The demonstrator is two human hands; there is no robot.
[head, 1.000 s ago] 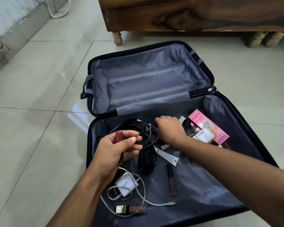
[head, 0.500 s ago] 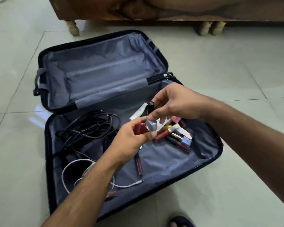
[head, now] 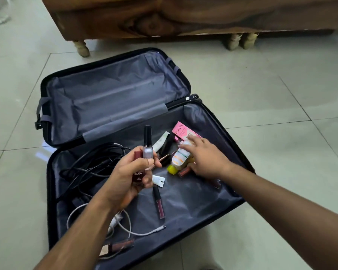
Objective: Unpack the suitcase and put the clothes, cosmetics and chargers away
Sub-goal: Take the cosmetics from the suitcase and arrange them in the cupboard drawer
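In the near half of the open suitcase (head: 203,217), on the floor, lie a white cable (head: 125,228) and black cords (head: 90,164). The left hand (head: 125,180) grips two nail polish bottles (head: 147,151). Farther, the right hand (head: 207,158), fingers spread, touches a yellow-capped bottle (head: 180,159) beside a pink box (head: 183,131).

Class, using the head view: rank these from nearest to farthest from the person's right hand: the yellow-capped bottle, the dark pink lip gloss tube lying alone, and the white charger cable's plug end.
From the right hand:
1. Yellow-capped bottle, under its fingers.
2. Dark pink lip gloss tube, lower left, mid-suitcase.
3. White charger cable's plug end, near the suitcase's front edge.
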